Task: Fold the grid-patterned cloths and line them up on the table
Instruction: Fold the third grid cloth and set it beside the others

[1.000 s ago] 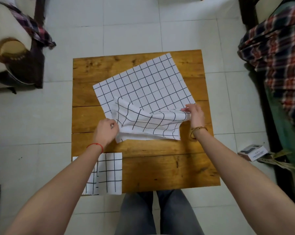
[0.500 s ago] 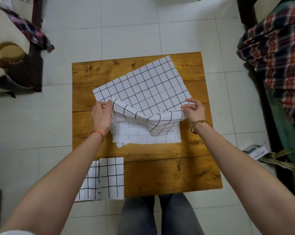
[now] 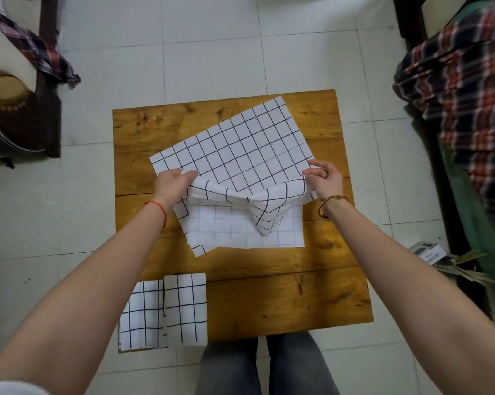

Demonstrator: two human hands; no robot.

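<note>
Left hand (image 3: 171, 186): we pinch the near-left corner of the big grid cloth (image 3: 235, 155), lifted off the desk (image 3: 283, 297).
Right hand (image 3: 324, 181): we pinch its near-right corner, fingers curled.
Grid cloth: spread askew across the desk's middle, its near edge sagging between our hands over its pale underside.
Folded cloths (image 3: 166, 309): two side by side at the desk's near-left corner, touching.
</note>
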